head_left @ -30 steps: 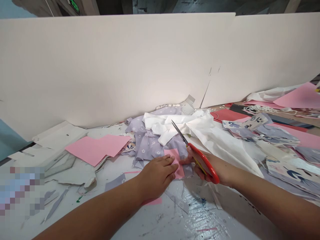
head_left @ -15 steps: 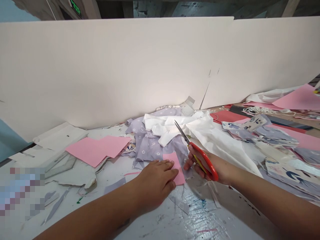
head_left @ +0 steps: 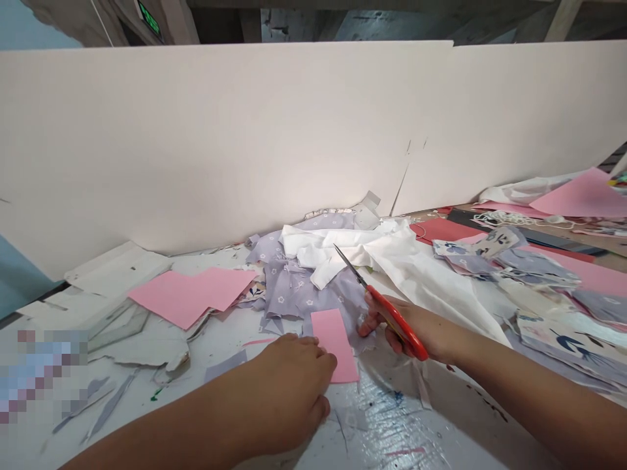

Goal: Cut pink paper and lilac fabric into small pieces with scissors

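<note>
A small pink paper strip (head_left: 336, 346) lies on the white table in front of me. My left hand (head_left: 294, 385) is at its left edge, fingers bent onto it and thumb lower down; the fingertips are partly hidden. My right hand (head_left: 401, 333) holds red-handled scissors (head_left: 394, 316), their blades pointing up and left over the cloth. The blades look closed and touch no paper. Behind the strip lie lavender flowered fabric (head_left: 289, 294) and crumpled white cloth (head_left: 392, 251).
Larger pink paper (head_left: 191, 294) and torn cardboard (head_left: 117, 271) lie at left. Patterned fabric pieces (head_left: 568, 339), red paper (head_left: 441, 228) and white string (head_left: 519, 219) are at right. A tall white board (head_left: 220, 143) stands across the back. Scraps litter the table.
My left hand has drawn back toward me, its fingers now more bent, and the pink strip has slid slightly nearer and left. The scissors' tip has dipped slightly left.
</note>
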The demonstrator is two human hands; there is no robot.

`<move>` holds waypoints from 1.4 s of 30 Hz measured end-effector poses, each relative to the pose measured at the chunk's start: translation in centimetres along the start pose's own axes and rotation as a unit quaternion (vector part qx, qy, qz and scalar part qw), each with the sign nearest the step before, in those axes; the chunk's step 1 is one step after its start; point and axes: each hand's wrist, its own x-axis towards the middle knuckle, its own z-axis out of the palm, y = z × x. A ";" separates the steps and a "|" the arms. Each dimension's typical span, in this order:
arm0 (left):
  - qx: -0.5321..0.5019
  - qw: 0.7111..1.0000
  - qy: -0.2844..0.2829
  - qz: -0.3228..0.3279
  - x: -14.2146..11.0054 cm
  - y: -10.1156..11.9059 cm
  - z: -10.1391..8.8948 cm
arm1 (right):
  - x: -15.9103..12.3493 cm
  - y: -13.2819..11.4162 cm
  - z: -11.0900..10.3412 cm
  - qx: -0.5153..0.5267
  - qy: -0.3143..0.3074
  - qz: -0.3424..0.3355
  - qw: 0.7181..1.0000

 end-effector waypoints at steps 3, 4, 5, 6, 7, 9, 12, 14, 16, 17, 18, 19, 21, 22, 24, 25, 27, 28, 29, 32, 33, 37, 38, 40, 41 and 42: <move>0.005 0.999 0.039 -0.008 0.7 -0.1 0.5 | -0.3 -0.4 0.2 -0.002 0.000 0.005 1.000; 0.003 0.998 0.058 -0.004 0.9 -0.2 0.8 | -0.4 -0.6 0.3 -0.001 0.002 0.004 1.000; -0.002 0.997 0.077 0.008 1.2 -0.4 1.1 | -0.6 -0.8 0.5 -0.001 0.005 0.002 1.000; -0.004 0.995 0.095 0.021 1.3 -0.5 1.3 | -0.7 -1.0 0.7 -0.003 0.004 -0.001 1.000; -0.006 0.994 0.099 0.037 1.5 -0.5 1.6 | -0.9 -1.2 1.0 -0.007 0.001 -0.004 1.000; -0.008 0.995 0.081 0.058 1.4 -0.6 1.8 | -1.1 -1.4 1.3 -0.025 -0.013 -0.002 1.000; 0.003 0.998 0.032 0.054 1.0 -0.4 1.5 | -1.2 -1.4 1.4 -0.048 -0.040 0.003 0.998; 0.010 0.999 0.014 0.046 0.9 -0.3 1.0 | -1.2 -1.4 1.3 -0.052 -0.048 0.011 0.997; 0.005 0.999 0.007 0.039 0.9 -0.1 0.7 | -1.2 -1.5 1.0 -0.048 -0.046 0.030 0.997; 0.000 0.999 0.007 0.035 0.9 -0.1 0.6 | -1.2 -1.6 1.0 -0.047 -0.042 0.039 0.997; -0.006 0.999 0.009 0.031 0.9 -0.1 0.6 | -1.2 -1.7 0.9 -0.046 -0.038 0.046 0.997; -0.011 0.999 0.013 0.028 1.0 -0.1 0.7 | -1.3 -1.7 0.9 -0.045 -0.037 0.050 0.997; -0.014 0.999 0.033 0.027 1.1 -0.2 1.1 | -1.4 -1.9 0.9 -0.045 -0.037 0.051 0.997; -0.010 0.998 0.046 0.030 1.2 -0.2 1.4 | -1.4 -1.9 0.9 -0.043 -0.037 0.052 0.997; 0.007 0.997 0.070 0.039 1.3 -0.2 1.8 | -1.5 -2.0 1.0 -0.042 -0.037 0.051 0.997; 0.021 0.996 0.078 0.047 1.4 -0.2 1.8 | -1.5 -2.0 1.1 -0.042 -0.038 0.050 0.997; 0.045 0.993 0.094 0.057 1.3 -0.3 1.3 | -1.5 -2.0 1.1 -0.040 -0.039 0.050 0.997; 0.047 0.992 0.102 0.055 1.1 -0.5 0.7 | -1.5 -2.0 1.1 -0.038 -0.038 0.049 0.997; 0.037 0.992 0.115 0.043 0.9 -0.9 -0.1 | -1.5 -2.0 1.1 -0.037 -0.038 0.047 0.998; -0.093 0.983 0.137 -0.075 -0.4 -3.3 -2.8 | -1.4 -1.9 1.0 -0.036 -0.036 0.036 0.998; -0.131 0.978 0.119 -0.112 -0.8 -4.5 -3.5 | -1.4 -1.8 1.0 -0.037 -0.035 0.036 0.998; -0.169 0.962 -0.051 -0.208 -1.8 -9.2 -4.0 | -1.4 -1.9 1.1 -0.034 -0.031 0.036 0.998; -0.160 0.958 -0.074 -0.227 -1.7 -9.9 -3.7 | -1.4 -1.8 1.2 -0.031 -0.028 0.033 0.999; -0.138 0.960 -0.010 -0.243 -1.1 -10.3 -2.9 | -1.3 -1.7 1.4 -0.016 -0.013 0.029 0.999; -0.130 0.962 0.040 -0.237 -0.5 -10.0 -2.4 | -1.2 -1.6 1.5 -0.001 0.001 0.023 1.000; -0.128 0.963 0.084 -0.220 0.1 -9.5 -1.9 | -1.1 -1.5 1.6 0.020 0.018 0.011 1.000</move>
